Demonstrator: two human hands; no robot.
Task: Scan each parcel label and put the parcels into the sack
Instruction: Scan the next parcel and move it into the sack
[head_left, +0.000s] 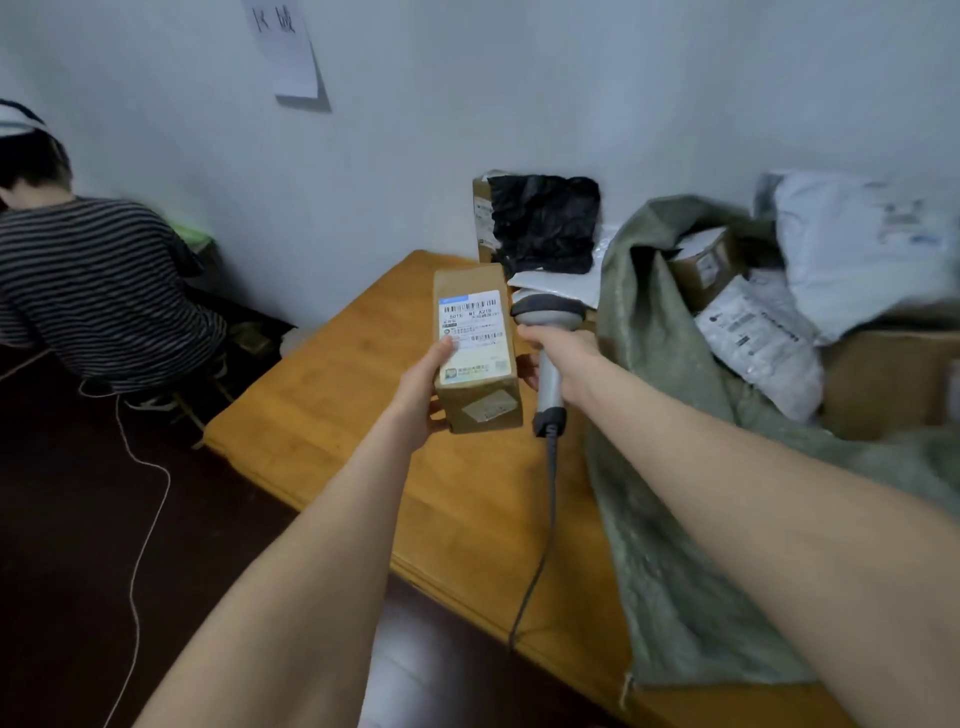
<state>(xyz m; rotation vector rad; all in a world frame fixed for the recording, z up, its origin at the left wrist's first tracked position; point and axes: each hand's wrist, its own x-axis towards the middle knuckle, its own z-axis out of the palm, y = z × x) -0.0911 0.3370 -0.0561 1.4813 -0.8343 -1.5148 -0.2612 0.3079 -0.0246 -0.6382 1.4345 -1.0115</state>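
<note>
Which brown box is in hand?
The upright box in the left hand, label facing the camera, beside the scanner in the right hand; a second box lies inside the green sack.

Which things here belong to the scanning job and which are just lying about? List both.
Job: box in left hand, scanner in right hand, sack, mailer inside it.
Lying about: wall sheet, floor cord, person in stripes.
</note>
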